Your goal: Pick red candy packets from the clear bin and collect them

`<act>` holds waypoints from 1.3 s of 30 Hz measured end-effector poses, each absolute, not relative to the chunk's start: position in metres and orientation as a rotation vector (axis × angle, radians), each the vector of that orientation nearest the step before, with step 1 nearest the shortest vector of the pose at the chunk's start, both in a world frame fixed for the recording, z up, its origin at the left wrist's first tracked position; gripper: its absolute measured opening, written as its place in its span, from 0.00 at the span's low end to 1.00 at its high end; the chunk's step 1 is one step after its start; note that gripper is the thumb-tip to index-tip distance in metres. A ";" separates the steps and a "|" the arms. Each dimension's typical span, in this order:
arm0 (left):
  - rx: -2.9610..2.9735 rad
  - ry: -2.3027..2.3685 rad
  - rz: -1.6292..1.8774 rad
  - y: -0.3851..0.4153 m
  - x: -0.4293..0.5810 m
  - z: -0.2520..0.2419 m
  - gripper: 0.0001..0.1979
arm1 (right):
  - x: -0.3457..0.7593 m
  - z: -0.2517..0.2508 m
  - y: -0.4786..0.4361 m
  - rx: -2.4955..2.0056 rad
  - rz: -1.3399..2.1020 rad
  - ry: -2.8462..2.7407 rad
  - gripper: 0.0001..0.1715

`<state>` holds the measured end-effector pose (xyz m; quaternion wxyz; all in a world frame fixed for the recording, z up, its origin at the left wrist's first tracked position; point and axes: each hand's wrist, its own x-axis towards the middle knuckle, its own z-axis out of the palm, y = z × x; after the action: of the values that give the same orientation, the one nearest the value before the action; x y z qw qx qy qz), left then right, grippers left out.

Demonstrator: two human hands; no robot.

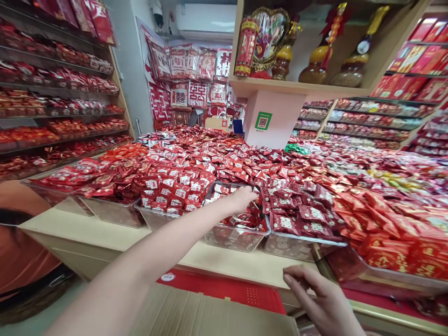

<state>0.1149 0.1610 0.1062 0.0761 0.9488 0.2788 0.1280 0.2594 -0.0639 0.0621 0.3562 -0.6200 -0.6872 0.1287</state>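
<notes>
My left hand (243,198) reaches forward into a clear plastic bin (231,237) that is partly filled with small red wrapped candies (249,220). Its fingers curl down among the candies and are mostly hidden. My right hand (320,298) hovers low at the bottom right, in front of the counter edge, with fingers loosely bent and nothing visible in it. A neighbouring clear bin (297,245) heaped with red candy packets stands just right of my left hand.
A wide counter (105,233) is covered with several bins and heaps of red candy packets. Shelves of red goods line the left wall (52,116) and right side. A pink pillar with a green QR code (263,120) stands behind. A cardboard box (196,312) lies below. A person in orange (17,242) is at left.
</notes>
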 end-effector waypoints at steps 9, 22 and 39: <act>2.799 0.824 0.428 0.153 0.124 0.090 0.17 | 0.270 0.044 -0.062 -1.659 0.289 -1.721 0.11; 2.473 1.288 0.454 0.148 0.124 0.097 0.14 | 0.214 0.104 0.051 -2.204 -0.399 -1.929 0.14; 2.343 1.118 0.409 0.170 0.142 0.093 0.13 | 0.211 0.106 0.071 -2.276 -0.246 -2.021 0.12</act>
<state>0.1421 0.1696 0.0927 0.2540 0.8623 0.4114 0.1504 0.2114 0.0714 0.1060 0.0437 -0.7446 -0.6612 -0.0805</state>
